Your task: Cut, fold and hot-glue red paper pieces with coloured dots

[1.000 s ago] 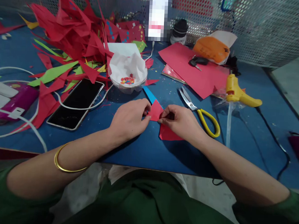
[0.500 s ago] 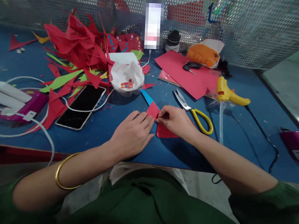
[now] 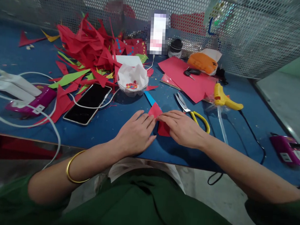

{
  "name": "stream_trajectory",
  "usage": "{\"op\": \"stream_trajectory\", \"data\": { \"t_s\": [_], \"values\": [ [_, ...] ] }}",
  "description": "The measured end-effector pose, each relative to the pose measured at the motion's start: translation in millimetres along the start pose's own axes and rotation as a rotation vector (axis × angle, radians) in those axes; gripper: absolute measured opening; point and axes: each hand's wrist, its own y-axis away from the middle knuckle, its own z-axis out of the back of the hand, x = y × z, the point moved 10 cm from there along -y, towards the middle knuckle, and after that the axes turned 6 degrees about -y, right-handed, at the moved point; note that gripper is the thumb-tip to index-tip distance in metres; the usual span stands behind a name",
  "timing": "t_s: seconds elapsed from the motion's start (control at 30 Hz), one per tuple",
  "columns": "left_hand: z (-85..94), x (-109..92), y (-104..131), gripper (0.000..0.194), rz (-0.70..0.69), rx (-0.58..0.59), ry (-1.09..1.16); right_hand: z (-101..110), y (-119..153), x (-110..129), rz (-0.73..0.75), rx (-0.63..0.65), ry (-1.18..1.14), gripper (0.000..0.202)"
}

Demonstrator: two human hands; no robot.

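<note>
Right hand (image 3: 182,129) has unpinched, flat like left hand (image 3: 137,132) on paper (image 3: 155,110); bowl (image 3: 131,93) holds bits (image 3: 131,86).

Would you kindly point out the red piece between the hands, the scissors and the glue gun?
Red piece (image 3: 155,110): head view, its visible middle.
Scissors (image 3: 186,109): head view, by the pivot.
Glue gun (image 3: 221,99): head view, its yellow body.

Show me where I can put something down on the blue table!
Bare blue shows between the black phone and the left hand, and between the yellow glue gun and the right edge of the table. Back left is crowded: red scraps lie heaped beside the bowl.
</note>
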Motion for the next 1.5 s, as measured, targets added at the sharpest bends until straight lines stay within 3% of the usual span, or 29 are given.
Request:
{"op": "stream_trajectory", "data": {
  "t_s": [0.33,0.73,1.1,1.3,1.4,1.5],
  "values": [
    [0.4,-1,0,0.052,-0.007,0.022,-0.004,-10,2,13,0.149,0.072,0.216,0.043],
    [1.9,5,7,0.053,0.055,-0.006,-0.015,-10,4,8,0.051,0.149,0.171,0.047],
    [2.7,8,11,0.056,0.114,-0.015,-0.003,-15,8,3,0.053,0.153,0.167,0.050],
    [3.5,8,5,0.054,0.082,-0.014,0.039,-15,7,5,0.044,0.178,0.156,0.050],
    [0.1,23,-3,0.038,0.138,0.010,0.177,-16,7,6,0.039,0.200,0.161,0.050],
    [-8.3,63,-7,0.024,0.414,0.012,0.357,-16,9,6,0.035,0.206,0.154,0.053]
  ]
}}
